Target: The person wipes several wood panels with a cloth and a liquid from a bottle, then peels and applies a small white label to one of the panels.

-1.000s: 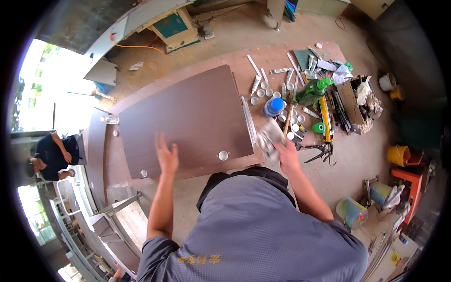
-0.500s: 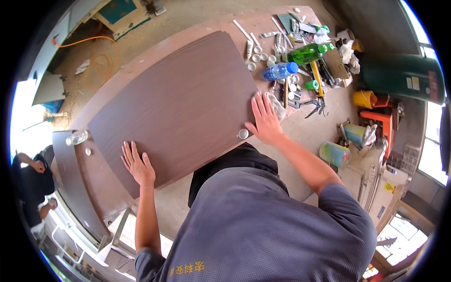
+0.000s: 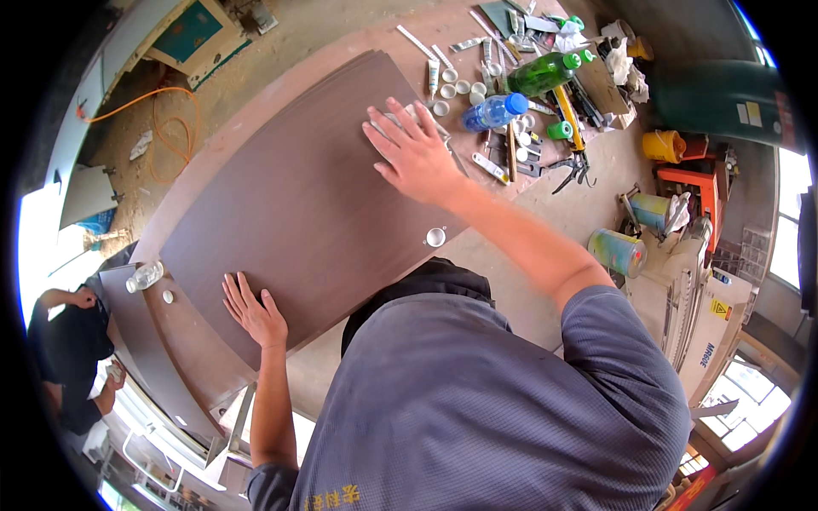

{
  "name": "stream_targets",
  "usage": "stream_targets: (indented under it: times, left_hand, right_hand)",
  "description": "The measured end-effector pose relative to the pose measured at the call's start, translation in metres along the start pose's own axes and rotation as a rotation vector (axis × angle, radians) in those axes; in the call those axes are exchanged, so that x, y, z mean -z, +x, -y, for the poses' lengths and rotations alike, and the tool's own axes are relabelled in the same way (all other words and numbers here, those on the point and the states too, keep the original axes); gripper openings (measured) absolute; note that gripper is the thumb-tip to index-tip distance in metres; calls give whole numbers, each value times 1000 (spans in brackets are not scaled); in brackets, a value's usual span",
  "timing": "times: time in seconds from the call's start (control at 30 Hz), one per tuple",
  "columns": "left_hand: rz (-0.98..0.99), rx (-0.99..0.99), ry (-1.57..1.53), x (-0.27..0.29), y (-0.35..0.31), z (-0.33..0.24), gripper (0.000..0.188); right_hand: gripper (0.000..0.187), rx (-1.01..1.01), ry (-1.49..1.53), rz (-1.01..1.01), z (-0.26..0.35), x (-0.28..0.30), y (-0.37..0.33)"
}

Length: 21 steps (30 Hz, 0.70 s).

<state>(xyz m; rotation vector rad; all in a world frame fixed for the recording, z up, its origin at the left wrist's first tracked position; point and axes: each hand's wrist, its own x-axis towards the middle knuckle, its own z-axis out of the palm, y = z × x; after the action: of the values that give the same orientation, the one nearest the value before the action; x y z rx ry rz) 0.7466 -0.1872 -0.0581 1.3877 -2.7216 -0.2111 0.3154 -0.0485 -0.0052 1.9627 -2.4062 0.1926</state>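
Observation:
A stack of dark brown wood-grain boards (image 3: 290, 196) lies on the table in front of me. Near its front left edge, my left hand (image 3: 257, 312) rests flat with fingers spread. My right hand (image 3: 416, 157) is laid over the right part of the top board, fingers stretched apart. A pale rag (image 3: 438, 125) shows beneath and beside its fingers, mostly covered. Close to the board's front right edge sits a small round white cap (image 3: 435, 237).
Beyond the boards lie a blue-capped bottle (image 3: 494, 112), a green bottle (image 3: 545, 75), tubes, caps and a yellow caulking gun (image 3: 569, 119). A clear bottle (image 3: 145, 276) stands at left. Another person (image 3: 72, 341) is at the far left. Paint cans (image 3: 618, 252) stand on the right.
My right hand has swept left and away from me, from the board's right edge onto its surface, and the rag has gone with it. My left hand stays in place on the board.

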Motion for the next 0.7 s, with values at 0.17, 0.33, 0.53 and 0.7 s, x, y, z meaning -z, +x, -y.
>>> stream_targets:
  times: [0.17,0.33,0.53,0.7]
  left_hand:
    - [10,-8,-13,-6,1,-1,62]
    - [-14,-22,-15,0,2,-4,65]
    - [19,-25,0,2,1,-5,69]
    - [45,7,1,4,15,-8,68]
  right_hand:
    - [84,-169,84,175,-7,-20,-73]
    - [93,-189,142,356,11,-5,-133]
    - [91,-317,48,0,-49,-63,73]
    - [97,-53,381,73,139,-87,173]
